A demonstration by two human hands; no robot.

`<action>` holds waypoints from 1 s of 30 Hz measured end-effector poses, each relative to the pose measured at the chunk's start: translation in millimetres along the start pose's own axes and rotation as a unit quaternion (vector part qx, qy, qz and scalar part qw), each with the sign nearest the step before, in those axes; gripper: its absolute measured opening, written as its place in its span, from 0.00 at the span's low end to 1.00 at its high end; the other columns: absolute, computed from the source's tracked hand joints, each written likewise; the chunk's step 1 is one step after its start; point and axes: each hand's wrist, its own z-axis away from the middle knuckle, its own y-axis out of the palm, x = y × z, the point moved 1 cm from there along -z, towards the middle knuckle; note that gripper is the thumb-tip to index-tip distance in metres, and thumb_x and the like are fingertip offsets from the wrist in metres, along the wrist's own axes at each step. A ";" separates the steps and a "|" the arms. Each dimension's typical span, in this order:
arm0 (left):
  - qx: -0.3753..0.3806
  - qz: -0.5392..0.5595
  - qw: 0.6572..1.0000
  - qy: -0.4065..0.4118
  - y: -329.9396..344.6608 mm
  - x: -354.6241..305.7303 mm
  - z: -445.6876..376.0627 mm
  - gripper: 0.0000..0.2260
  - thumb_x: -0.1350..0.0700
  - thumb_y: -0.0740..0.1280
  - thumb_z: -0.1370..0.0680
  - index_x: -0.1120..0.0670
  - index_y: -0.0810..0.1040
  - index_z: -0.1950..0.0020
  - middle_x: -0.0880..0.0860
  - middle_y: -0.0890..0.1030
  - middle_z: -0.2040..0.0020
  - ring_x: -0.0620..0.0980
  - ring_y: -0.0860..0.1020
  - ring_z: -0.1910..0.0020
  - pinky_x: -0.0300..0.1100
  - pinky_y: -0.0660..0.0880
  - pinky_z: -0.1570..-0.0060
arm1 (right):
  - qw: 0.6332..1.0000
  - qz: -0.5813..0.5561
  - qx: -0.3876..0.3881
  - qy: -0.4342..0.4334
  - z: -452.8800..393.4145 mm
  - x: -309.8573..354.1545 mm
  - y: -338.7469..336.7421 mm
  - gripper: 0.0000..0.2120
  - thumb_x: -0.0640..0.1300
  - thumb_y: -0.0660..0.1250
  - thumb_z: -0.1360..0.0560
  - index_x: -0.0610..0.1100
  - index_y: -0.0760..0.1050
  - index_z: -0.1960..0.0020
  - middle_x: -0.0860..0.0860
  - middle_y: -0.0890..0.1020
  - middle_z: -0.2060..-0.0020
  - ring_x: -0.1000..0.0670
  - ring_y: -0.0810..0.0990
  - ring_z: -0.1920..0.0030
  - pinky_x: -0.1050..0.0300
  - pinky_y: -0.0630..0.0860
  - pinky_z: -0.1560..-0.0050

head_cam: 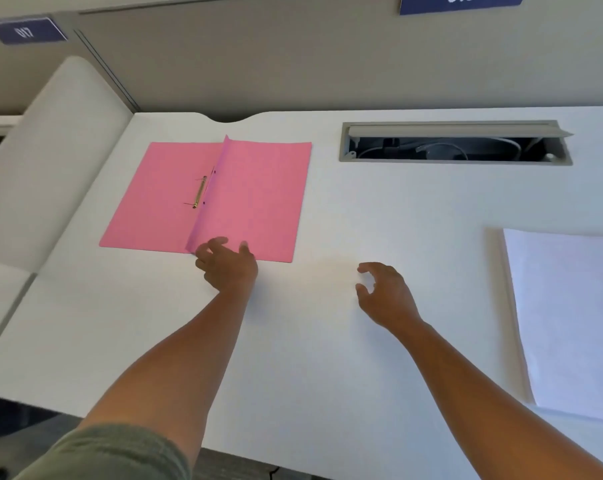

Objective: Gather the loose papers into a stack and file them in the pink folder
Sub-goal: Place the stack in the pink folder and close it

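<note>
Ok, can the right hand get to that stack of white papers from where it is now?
Probably yes. The right hand hovers open and holds nothing, and only bare desk lies between it and the white papers to its right. Nothing stands in the way.

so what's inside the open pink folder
The pink folder lies open with only a gold metal fastener on its left leaf; no papers are filed. The left hand covers part of its near edge.

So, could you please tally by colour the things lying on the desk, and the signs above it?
Pink: 1, the open folder
White: 1, the paper stack
Blue: 2, the signs
Total: 4
</note>
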 end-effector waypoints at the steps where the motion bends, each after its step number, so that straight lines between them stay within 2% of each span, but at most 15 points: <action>1: -0.006 -0.002 1.000 -0.007 -3.4 1.0 -10.7 0.20 0.48 0.68 0.21 0.53 0.70 0.32 0.57 0.63 0.26 0.59 0.63 0.29 0.55 0.69 0.35 | 1.000 -0.007 0.011 0.011 -1.4 2.2 3.6 0.17 0.43 0.66 0.25 0.47 0.74 0.36 0.50 0.78 0.40 0.50 0.77 0.43 0.57 0.72 0.42; 7: -0.015 0.031 0.998 -0.051 -13.2 -0.7 -58.7 0.32 0.51 0.69 0.21 0.58 0.59 0.23 0.58 0.54 0.20 0.59 0.59 0.24 0.57 0.66 0.30 | 0.998 -0.035 0.034 0.030 -7.3 9.1 14.5 0.16 0.42 0.66 0.25 0.45 0.74 0.37 0.50 0.78 0.41 0.49 0.77 0.43 0.56 0.73 0.42; 10: -0.010 0.053 0.996 -0.067 -18.1 -2.6 -75.7 0.33 0.52 0.68 0.20 0.59 0.56 0.21 0.58 0.59 0.21 0.60 0.61 0.24 0.56 0.66 0.29 | 0.998 -0.046 0.023 0.034 -10.9 7.3 12.5 0.15 0.41 0.66 0.26 0.44 0.75 0.39 0.50 0.79 0.42 0.50 0.77 0.43 0.59 0.72 0.44; 13: 0.009 0.034 0.996 -0.083 -22.3 0.7 -87.7 0.28 0.53 0.65 0.20 0.59 0.60 0.22 0.60 0.69 0.26 0.61 0.66 0.26 0.55 0.69 0.32 | 0.997 -0.066 0.015 0.045 -13.7 6.5 10.1 0.14 0.40 0.66 0.26 0.43 0.76 0.41 0.51 0.80 0.45 0.53 0.77 0.45 0.64 0.68 0.47; 16: 0.021 0.016 0.997 -0.076 -23.9 5.7 -90.0 0.22 0.54 0.63 0.20 0.61 0.68 0.27 0.61 0.75 0.31 0.63 0.73 0.32 0.54 0.73 0.35 | 0.993 -0.091 0.015 0.073 -17.0 5.9 7.5 0.12 0.40 0.66 0.26 0.44 0.76 0.42 0.53 0.79 0.47 0.57 0.75 0.49 0.68 0.67 0.52; 18: 0.027 0.000 0.998 -0.050 -23.3 8.8 -87.5 0.16 0.56 0.63 0.21 0.61 0.76 0.35 0.61 0.80 0.38 0.64 0.79 0.40 0.53 0.77 0.40 | 0.990 -0.108 0.016 0.094 -19.4 5.6 5.7 0.11 0.41 0.66 0.25 0.46 0.76 0.43 0.54 0.79 0.48 0.57 0.76 0.50 0.70 0.67 0.58; 21: 0.044 0.003 0.999 -0.031 -22.2 10.9 -77.0 0.12 0.61 0.63 0.25 0.58 0.83 0.47 0.59 0.84 0.50 0.62 0.82 0.53 0.48 0.80 0.52 | 0.983 -0.129 0.012 0.129 -23.1 6.1 3.0 0.11 0.43 0.66 0.26 0.47 0.75 0.44 0.54 0.78 0.48 0.56 0.77 0.51 0.65 0.70 0.57; 23: 0.060 0.015 0.998 -0.026 -19.5 9.6 -67.9 0.12 0.64 0.62 0.29 0.55 0.84 0.54 0.57 0.83 0.57 0.60 0.80 0.60 0.43 0.76 0.59 | 0.978 -0.136 0.001 0.159 -25.4 5.4 0.6 0.12 0.44 0.65 0.27 0.48 0.75 0.43 0.55 0.78 0.48 0.55 0.77 0.53 0.62 0.71 0.58; 26: 0.097 0.028 0.995 -0.022 -13.0 5.0 -51.7 0.10 0.63 0.62 0.32 0.53 0.82 0.62 0.53 0.80 0.64 0.55 0.76 0.69 0.36 0.69 0.68 | 0.967 -0.154 -0.025 0.199 -26.4 3.1 -4.5 0.13 0.43 0.64 0.28 0.48 0.74 0.44 0.54 0.77 0.46 0.55 0.76 0.56 0.63 0.70 0.65; 28: 0.128 0.030 0.991 -0.020 -8.0 1.9 -41.4 0.09 0.61 0.61 0.35 0.54 0.81 0.64 0.52 0.81 0.67 0.54 0.76 0.68 0.35 0.69 0.70 | 0.962 -0.163 -0.046 0.215 -25.8 0.9 -9.0 0.14 0.42 0.64 0.28 0.46 0.74 0.42 0.52 0.77 0.44 0.55 0.76 0.57 0.64 0.69 0.65; 30: 0.159 0.030 0.987 -0.010 -0.8 -1.6 -31.2 0.10 0.59 0.60 0.37 0.54 0.81 0.65 0.50 0.81 0.68 0.55 0.78 0.65 0.37 0.71 0.67 | 0.957 -0.165 -0.068 0.228 -23.5 -2.6 -15.4 0.18 0.42 0.64 0.28 0.44 0.73 0.38 0.51 0.77 0.41 0.52 0.77 0.53 0.61 0.71 0.58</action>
